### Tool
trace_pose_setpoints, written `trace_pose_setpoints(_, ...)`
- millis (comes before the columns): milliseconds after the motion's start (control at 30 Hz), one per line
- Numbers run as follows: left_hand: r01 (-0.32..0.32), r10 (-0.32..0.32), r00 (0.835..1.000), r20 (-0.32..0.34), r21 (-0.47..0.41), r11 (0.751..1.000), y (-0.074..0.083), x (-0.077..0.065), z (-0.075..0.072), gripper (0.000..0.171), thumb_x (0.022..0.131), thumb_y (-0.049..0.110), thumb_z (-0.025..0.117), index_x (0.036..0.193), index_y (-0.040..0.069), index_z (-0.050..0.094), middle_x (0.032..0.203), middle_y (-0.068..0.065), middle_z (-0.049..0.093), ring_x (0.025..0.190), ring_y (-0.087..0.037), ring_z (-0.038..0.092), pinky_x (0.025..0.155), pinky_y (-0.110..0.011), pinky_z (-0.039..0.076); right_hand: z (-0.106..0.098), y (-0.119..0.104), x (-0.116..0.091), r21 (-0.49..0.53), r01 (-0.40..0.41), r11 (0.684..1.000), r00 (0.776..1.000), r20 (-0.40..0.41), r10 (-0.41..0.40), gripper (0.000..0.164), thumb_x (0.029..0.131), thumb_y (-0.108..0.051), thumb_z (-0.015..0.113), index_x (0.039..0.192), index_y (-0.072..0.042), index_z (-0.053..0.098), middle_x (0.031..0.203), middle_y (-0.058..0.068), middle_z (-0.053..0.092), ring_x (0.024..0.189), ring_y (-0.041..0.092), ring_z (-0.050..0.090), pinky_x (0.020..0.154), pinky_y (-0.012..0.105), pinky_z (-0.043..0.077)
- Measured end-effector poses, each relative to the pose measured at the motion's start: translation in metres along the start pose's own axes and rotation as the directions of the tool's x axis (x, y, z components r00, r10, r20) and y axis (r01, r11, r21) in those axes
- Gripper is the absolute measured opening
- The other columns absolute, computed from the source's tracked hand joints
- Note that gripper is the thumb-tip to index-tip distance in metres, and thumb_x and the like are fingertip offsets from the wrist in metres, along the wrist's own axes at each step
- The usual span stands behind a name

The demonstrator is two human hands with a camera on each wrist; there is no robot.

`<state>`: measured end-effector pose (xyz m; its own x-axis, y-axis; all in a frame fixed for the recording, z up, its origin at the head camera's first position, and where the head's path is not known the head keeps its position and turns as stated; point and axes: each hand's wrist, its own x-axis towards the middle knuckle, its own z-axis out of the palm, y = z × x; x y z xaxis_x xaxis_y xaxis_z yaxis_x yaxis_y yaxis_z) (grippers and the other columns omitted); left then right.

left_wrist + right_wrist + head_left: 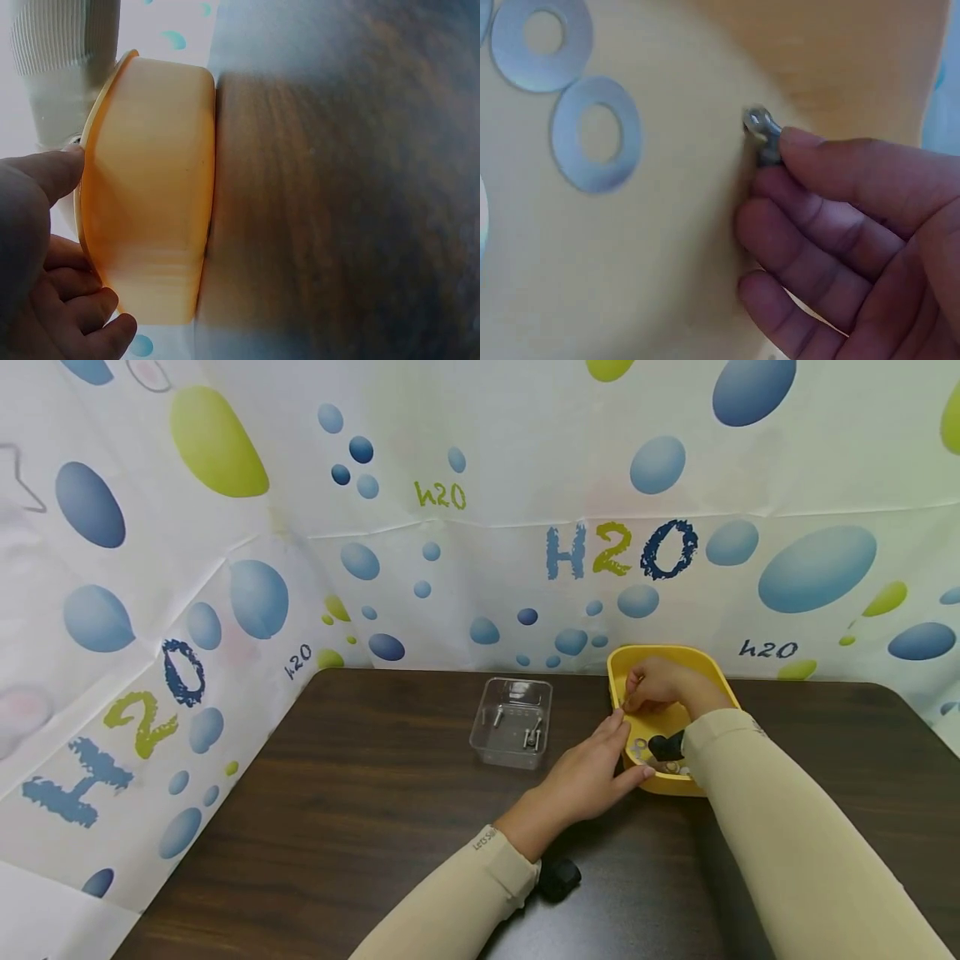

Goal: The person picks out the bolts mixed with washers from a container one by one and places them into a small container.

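Observation:
In the head view a yellow plastic bin [671, 652] stands at the back right of the dark table. My left hand [585, 772] holds its near left corner, with the thumb on the front rim and the fingers along the left side. The same bin's wall [154, 187] fills the middle of the left wrist view. Inside the bin, my right hand [840, 232] pinches a small shiny metal piece [761, 124] between thumb and index finger; blur hides its exact kind. Flat washers [596, 135] lie on the bin's floor beside that hand.
Left of the bin stands a clear plastic box [512, 758] with several bolts [532, 737] in it. Other small parts lie at the bin's near end, partly hidden by the right arm. A patterned curtain [480, 585] hangs behind the table [360, 793].

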<state>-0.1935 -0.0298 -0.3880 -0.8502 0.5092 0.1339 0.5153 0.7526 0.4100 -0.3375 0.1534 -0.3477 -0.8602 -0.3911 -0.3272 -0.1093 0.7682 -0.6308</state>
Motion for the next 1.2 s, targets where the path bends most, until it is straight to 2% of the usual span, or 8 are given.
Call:
trace_pose_setpoints(233, 0.012, -0.012, 1.000, 0.002, -0.002, 1.000, 0.000, 0.001, 0.000, 0.076, 0.099, 0.057, 0.045, 0.156, 0.009, 0.028, 0.165, -0.002, 0.015, 0.149, -0.011, 0.021, 0.116, -0.031, 0.033, -0.010, -0.001, -0.008, -0.014, -0.009, 1.000, 1.000, -0.009, 0.009, 0.017, 0.089, -0.016, 0.068, 0.087, -0.003, 0.057, 0.090, 0.011, 0.073, 0.085, 0.026, 0.071, 0.078, 0.037, 0.057)
trace_pose_setpoints(333, 0.010, -0.010, 1.000, -0.002, 0.002, 1.000, 0.000, 0.001, 0.001, 0.076, 0.099, 0.057, 0.045, 0.156, 0.009, 0.029, 0.165, -0.003, 0.016, 0.149, -0.012, 0.023, 0.115, -0.031, 0.035, -0.016, -0.002, -0.012, -0.032, 0.012, 0.999, 0.999, -0.053, -0.013, 0.019, 0.091, -0.017, 0.063, 0.100, -0.001, 0.059, 0.092, 0.013, 0.072, 0.083, 0.025, 0.070, 0.076, 0.037, 0.057)
trace_pose_setpoints(467, 0.007, -0.007, 1.000, -0.003, 0.006, 1.000, 0.000, 0.002, 0.001, 0.077, 0.099, 0.057, 0.045, 0.156, 0.009, 0.028, 0.165, -0.004, 0.017, 0.149, -0.012, 0.024, 0.114, -0.032, 0.036, -0.022, -0.001, -0.020, 0.018, 0.046, 0.999, 0.989, -0.145, -0.043, 0.032, 0.093, -0.016, 0.060, 0.121, 0.000, 0.061, 0.095, 0.014, 0.071, 0.083, 0.026, 0.067, 0.075, 0.034, 0.058)
trace_pose_setpoints(633, 0.002, -0.002, 1.000, 0.001, -0.006, 1.000, 0.000, 0.001, 0.002, 0.077, 0.099, 0.056, 0.046, 0.156, 0.008, 0.027, 0.165, -0.004, 0.015, 0.149, -0.012, 0.022, 0.115, -0.032, 0.035, -0.023, -0.001, -0.039, 0.114, 0.101, 0.988, 0.969, -0.235, -0.072, 0.033, 0.098, -0.019, 0.057, 0.124, 0.002, 0.062, 0.099, 0.015, 0.068, 0.086, 0.027, 0.065, 0.077, 0.032, 0.057)
trace_pose_setpoints(767, -0.009, 0.009, 1.000, -0.008, -0.005, 1.000, -0.003, -0.001, 0.000, 0.074, 0.099, 0.054, 0.047, 0.155, 0.008, 0.029, 0.165, -0.004, 0.016, 0.150, -0.012, 0.020, 0.115, -0.032, 0.034, -0.016, -0.002, -0.054, 0.164, 0.171, 0.972, 0.947, -0.300, -0.116, 0.036, 0.100, -0.026, 0.057, 0.123, 0.002, 0.064, 0.103, 0.013, 0.071, 0.089, 0.022, 0.068, 0.078, 0.026, 0.056)
trace_pose_setpoints(967, -0.040, 0.039, 0.998, -0.041, -0.029, 0.999, -0.013, -0.007, -0.007, 0.072, 0.100, 0.049, 0.050, 0.157, 0.012, 0.026, 0.165, -0.002, 0.018, 0.151, -0.014, 0.017, 0.118, -0.035, 0.031, -0.001, -0.008, -0.068, 0.245, 0.239, 0.939, 0.912, -0.389, -0.131, 0.046, 0.095, -0.036, 0.065, 0.128, -0.003, 0.064, 0.104, 0.003, 0.075, 0.093, 0.014, 0.069, 0.083, 0.025, 0.055)
trace_pose_setpoints(1067, -0.035, 0.032, 0.998, -0.052, -0.047, 0.998, -0.017, -0.012, -0.012, 0.069, 0.100, 0.048, 0.051, 0.156, 0.014, 0.028, 0.164, 0.001, 0.021, 0.151, -0.013, 0.019, 0.118, -0.037, 0.030, 0.007, -0.010, -0.073, 0.289, 0.284, 0.914, 0.892, -0.430, -0.141, 0.045, 0.095, -0.034, 0.066, 0.127, -0.003, 0.064, 0.100, -0.002, 0.076, 0.091, 0.009, 0.070, 0.083, 0.022, 0.055)
trace_pose_setpoints(1200, -0.044, 0.041, 0.997, -0.071, -0.038, 0.998, -0.020, -0.016, -0.021, 0.064, 0.101, 0.045, 0.052, 0.154, 0.013, 0.035, 0.161, 0.000, 0.031, 0.148, -0.014, 0.028, 0.117, -0.037, 0.032, 0.015, -0.014, -0.072, 0.333, 0.320, 0.887, 0.878, -0.455, -0.146, 0.040, 0.098, -0.029, 0.062, 0.127, -0.002, 0.064, 0.099, -0.002, 0.076, 0.090, 0.008, 0.071, 0.082, 0.021, 0.055)
